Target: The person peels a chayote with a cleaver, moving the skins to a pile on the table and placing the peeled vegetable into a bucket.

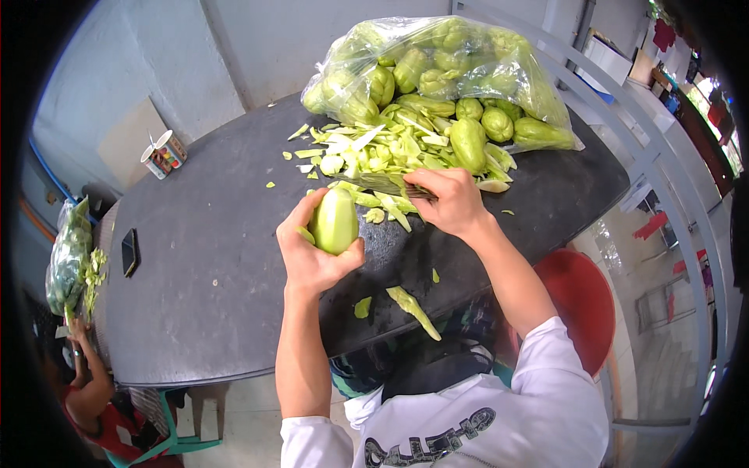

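The person's L hand (pixel 310 246) was wrapped round a pale green chayote (pixel 335 222), thumb on one side, fingers on the other, its grip clamped firmly on it. That chayote was upright, a bit left of the frame's centre, above the desk (pixel 203 288), w/ its upturned face smooth and peeled-looking.

The R hand (pixel 449 199), just right of centre, had its grip closed on a knife (pixel 382 182), blade pointing left over the peelings. Its tip was near the top of the chayote; couldn't honestly tell from my angle if the two touched.

Past the hands, upper centre, lay a messy heap of peelings (pixel 390 148), w/ whole chayotes (pixel 468 144) right behind it, spilling from a big clear plastic bag (pixel 538 70) full of the same veg. Nearer the person, lower centre, a long peel strip (pixel 413 312) lay by the desk's near edge, w/ a small scrap (pixel 363 307) to its left.

Upper left: two patterned cups (pixel 169 150) side by side. Far left: a dark phone (pixel 130 252) flat on the desk. Lower left, a co-worker's hand (pixel 78 331) reached toward a bag of dark green veg (pixel 69 261). Right side: a red stool (pixel 577 308) nr a grey metal railing (pixel 647 160).
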Available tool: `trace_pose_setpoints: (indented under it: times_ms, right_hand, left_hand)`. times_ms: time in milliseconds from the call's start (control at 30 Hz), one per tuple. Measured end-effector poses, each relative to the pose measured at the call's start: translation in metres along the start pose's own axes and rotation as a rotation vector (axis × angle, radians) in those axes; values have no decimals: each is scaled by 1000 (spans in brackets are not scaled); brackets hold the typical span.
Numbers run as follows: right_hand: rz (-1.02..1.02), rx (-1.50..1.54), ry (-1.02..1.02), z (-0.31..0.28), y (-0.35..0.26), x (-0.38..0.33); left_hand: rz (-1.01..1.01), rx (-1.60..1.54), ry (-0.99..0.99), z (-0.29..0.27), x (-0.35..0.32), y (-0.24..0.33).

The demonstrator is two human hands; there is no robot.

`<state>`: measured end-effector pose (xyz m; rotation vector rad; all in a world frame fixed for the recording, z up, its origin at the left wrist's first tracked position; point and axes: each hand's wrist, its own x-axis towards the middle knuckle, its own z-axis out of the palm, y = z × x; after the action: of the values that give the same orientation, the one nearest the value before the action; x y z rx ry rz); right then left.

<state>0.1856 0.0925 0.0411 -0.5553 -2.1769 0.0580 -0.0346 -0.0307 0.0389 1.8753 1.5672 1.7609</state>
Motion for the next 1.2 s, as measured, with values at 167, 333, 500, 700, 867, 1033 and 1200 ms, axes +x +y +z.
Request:
trace_pose_setpoints:
  times_ms: [167,333,500,700,867,1033,1200]
  right_hand:
    - [-11,-20,64,4,-1,-3]
    - [-113,-265,122,0,-4,-5]
    - [-111,-356,112,1,-1,-6]
    - [-94,-469,110,2,3,-9]
    - [-98,-461,159,7,-6,-9]
    - [-102,-481,180,8,-6,-10]
    - [-119,-504,162,6,-6,-12]
  left_hand:
    - [-63,63,36,2,2,-1]
    - [-163,-207,145,-5,11,9]
    - [53,-71,-9,-11,6,10]
    - [222,328,-312,9,3,30]
    - [174,588,-490,28,-6,35]
    - [87,615,-415,30,-5,33]
    - [-102,649,-332,14,7,23]
